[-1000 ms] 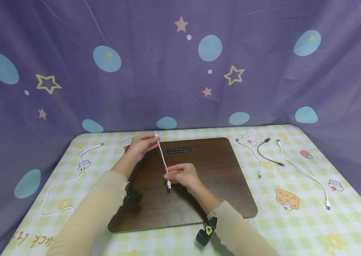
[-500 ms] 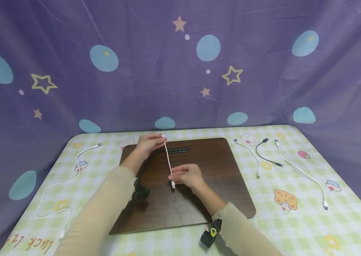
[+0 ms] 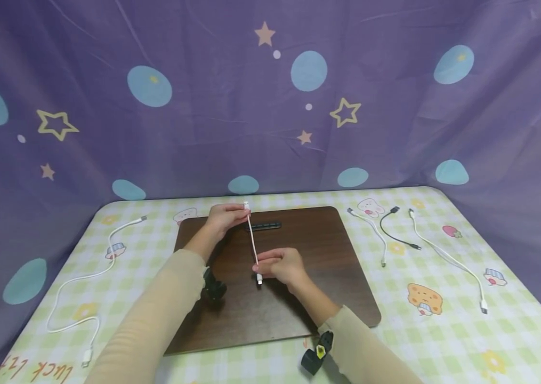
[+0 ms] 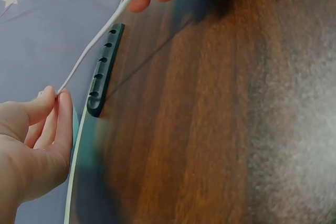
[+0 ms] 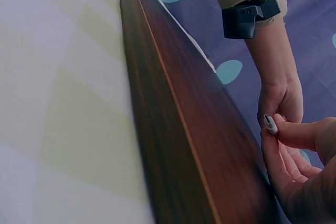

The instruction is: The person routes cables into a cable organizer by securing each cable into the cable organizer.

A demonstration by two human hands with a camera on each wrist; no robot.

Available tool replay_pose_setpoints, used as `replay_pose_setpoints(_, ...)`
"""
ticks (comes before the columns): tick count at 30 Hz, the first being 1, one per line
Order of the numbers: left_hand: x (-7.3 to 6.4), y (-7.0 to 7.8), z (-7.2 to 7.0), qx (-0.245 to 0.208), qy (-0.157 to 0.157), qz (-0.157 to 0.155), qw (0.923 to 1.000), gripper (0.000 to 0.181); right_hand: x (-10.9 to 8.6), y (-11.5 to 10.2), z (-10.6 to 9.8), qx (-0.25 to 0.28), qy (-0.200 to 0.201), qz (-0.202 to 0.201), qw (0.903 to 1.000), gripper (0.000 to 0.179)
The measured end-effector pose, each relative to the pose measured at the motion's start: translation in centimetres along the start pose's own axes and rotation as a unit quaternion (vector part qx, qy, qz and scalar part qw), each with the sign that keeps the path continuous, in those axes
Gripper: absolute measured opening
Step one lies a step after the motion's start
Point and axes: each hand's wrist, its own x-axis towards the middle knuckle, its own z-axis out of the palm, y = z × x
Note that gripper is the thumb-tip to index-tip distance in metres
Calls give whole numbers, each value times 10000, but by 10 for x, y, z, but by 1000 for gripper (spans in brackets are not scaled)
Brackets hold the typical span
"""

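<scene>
A short white USB cable (image 3: 253, 240) is stretched nearly straight between two hands over a dark brown wooden board (image 3: 328, 298). My left hand (image 3: 225, 217) pinches its far end just below the plug, between thumb and fingertips. Nearer to me, my right hand (image 3: 282, 266) pinches the other end, and the small connector (image 5: 270, 124) sticks out past the thumb and finger. Behind the cable, near the board's far edge, lies a black slotted cable holder (image 4: 105, 69). In the head view the cable crosses its left end; its slots show no cable in them.
A long white cable (image 3: 78, 278) lies curved on the checked tablecloth (image 3: 347, 357) at left. To the right of the board lie a short white cable (image 3: 377, 230), a black cable (image 3: 392, 233) and a longer white cable (image 3: 447, 256). A purple curtain (image 3: 232, 133) hangs behind the table.
Both hands have shifted a little right relative to the board with the cable between them, which now overlaps the cable holder's left end. The head view has turned slightly; both grips look the same.
</scene>
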Motion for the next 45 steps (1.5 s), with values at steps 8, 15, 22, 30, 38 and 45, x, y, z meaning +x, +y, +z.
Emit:
replay_pose_setpoints(8, 0, -6, -1, 409, 69, 160, 9990, 41, -2, 0, 0, -189, 85, 16, 9998, 26)
replay_pose_setpoints(15, -1, -9, -1, 855, 105, 257, 9959, 40, -6, -1, 0, -349, 209, -55, 9992, 25)
replay_pose_setpoints(22, 0, -11, 0, 1262, 210, 391, 9910, 36, -7, -1, 0, -468, 259, -92, 9985, 24)
replay_pose_setpoints(30, -3, -8, 2, 1471, 180, 444, 9880, 34, -9, -3, -2, -734, 308, -124, 9967, 23)
replay_pose_setpoints(38, 0, -8, 1, 2597, 466, 755, 9616, 32, -7, -3, -1, -711, 311, -159, 9969, 23)
replay_pose_setpoints(45, 1, -9, -2, 3154, 407, 1056, 9422, 30, -10, -3, 1, -716, 282, -292, 9966, 19)
